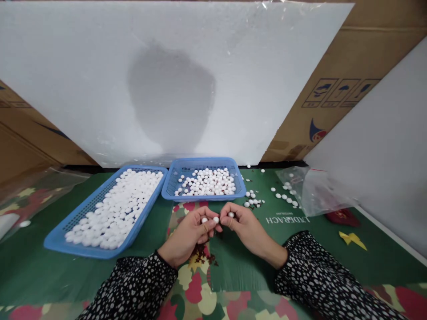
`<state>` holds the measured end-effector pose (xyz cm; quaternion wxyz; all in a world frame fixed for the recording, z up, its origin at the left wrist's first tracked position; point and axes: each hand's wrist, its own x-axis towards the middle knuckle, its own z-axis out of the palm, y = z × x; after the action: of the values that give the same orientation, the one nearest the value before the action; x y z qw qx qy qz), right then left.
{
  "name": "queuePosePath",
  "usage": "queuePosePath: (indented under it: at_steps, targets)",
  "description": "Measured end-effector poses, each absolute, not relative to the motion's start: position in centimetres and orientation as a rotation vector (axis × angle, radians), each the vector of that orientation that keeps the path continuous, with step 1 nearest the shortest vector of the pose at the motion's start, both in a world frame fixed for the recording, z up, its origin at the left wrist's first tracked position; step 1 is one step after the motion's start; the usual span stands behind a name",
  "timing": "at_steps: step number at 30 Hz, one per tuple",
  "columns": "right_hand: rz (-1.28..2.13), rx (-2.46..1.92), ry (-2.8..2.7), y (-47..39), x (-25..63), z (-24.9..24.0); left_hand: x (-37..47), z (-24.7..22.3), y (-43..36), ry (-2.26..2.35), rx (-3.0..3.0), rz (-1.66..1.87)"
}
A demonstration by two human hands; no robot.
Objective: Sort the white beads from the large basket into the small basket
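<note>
Over the green mat, my left hand (pixel 187 234) and my right hand (pixel 248 226) meet with fingertips close together, both closed in a pinch. A small white ball (pixel 204 220) sits in my left fingers. Between the fingertips of both hands is a second white ball (pixel 216 219), and a third white ball (pixel 231 214) is tucked in my right fingers. Whether the balls are joined to anything is too small to tell. Small dark reddish-brown bits (pixel 201 255) lie on the mat beneath my left hand.
A blue basket (pixel 53 242) full of white balls stands to the left. Another blue basket (pixel 203 198) holds white balls mixed with dark bits. Loose balls (pixel 284 197), a clear plastic bag (pixel 315 189) and a yellow scrap (pixel 352 239) lie right. A white board (pixel 250 89) stands behind.
</note>
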<state>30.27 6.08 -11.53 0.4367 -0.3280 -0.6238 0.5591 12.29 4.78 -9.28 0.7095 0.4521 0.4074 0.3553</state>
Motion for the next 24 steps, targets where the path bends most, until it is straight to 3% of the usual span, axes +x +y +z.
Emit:
queuePosePath:
  at_steps: [24]
  targets:
    - [0.996,-0.798,-1.684,4.8,29.2,-11.1,12.4,-8.9,4.1,0.889,1.120,0.829]
